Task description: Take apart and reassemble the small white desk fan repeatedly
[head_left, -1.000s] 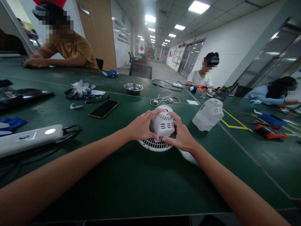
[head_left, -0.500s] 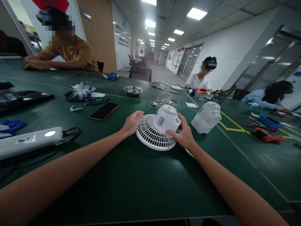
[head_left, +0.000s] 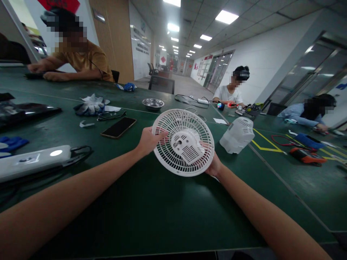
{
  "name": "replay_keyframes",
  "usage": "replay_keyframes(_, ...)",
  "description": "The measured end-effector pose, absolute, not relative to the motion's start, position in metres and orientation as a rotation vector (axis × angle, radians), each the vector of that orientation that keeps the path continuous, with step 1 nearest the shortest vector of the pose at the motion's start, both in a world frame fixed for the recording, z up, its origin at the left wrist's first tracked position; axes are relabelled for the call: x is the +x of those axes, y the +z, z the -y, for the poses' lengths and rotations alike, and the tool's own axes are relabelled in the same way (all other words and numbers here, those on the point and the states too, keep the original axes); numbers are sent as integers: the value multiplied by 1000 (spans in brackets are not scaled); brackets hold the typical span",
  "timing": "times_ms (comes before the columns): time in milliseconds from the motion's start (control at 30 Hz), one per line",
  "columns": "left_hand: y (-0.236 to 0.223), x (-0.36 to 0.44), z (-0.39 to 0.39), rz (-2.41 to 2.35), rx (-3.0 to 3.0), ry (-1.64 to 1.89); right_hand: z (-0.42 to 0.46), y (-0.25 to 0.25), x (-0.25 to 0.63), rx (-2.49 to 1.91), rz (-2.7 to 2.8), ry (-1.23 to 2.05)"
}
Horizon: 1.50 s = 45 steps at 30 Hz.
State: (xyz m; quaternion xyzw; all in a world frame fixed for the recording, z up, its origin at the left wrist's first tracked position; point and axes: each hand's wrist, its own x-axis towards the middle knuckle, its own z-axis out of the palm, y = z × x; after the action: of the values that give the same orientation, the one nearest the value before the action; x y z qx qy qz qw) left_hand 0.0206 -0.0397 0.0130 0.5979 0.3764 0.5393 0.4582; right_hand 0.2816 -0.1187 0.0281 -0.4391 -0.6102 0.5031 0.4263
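Near the lower middle of the frame was the bare green bench (head_left: 162, 213); just past it, in the middle of the frame, was the white fan cage (head_left: 184, 142), leaning with its round face toward the person; I could not tell if its bottom rim touched the bench. The left hand (head_left: 150, 141) pinched the rim at the left side, thumb on the near face and fingers behind the bars; the right hand (head_left: 213, 164) held it from behind at the lower right, and the bars hid part of its fingers.

The step in hand looked like holding the cage up so this face could be seen; moving it well seemed to call for a snug hold on both sides, since it looked light and tippy and its bars looked thin.

At the left edge was a long white box (head_left: 35, 162) with a bright spot; right of the cage, well apart from it, stood a white plastic shell (head_left: 237, 135); a black phone (head_left: 118, 128) lay flat to the left; farther back were crumpled gloves (head_left: 92, 105) and a shiny bowl (head_left: 153, 104); farthest off sat a person in a brown shirt (head_left: 81, 61), upper left, and a person in a white shirt (head_left: 229, 94), upper right.
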Motion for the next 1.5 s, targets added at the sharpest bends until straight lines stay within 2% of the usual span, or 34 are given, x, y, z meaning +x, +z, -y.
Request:
replay_keyframes(233,15,22,41,-981,1494,1255,91,18,314,-1231,1452,987)
replay_keyframes(433,8,20,36,-1017,1459,1200,80,14,371,-1723,1658,40)
replay_keyframes(600,1,16,30,-1006,1440,1172,80,23,382,-1765,1685,-285)
replay_keyframes(733,0,16,31,-1021,1431,1180,83,37,405,-1736,1332,-659)
replay_keyframes(800,1,16,32,-1025,1429,1179,82,35,424,-1793,1117,-642)
replay_keyframes(967,2,15,32,-1028,1437,1152,66,11,462,-1826,876,-100)
replay_keyframes(1067,1,14,30,-1039,1443,1156,59,10,464,-1762,795,-164)
replay_keyframes(1267,2,15,32,-1007,1463,1163,62,40,429,-1412,934,-300)
replay_keyframes(1500,4,16,33,-1028,1465,1167,64,32,390,-1607,1192,-43)
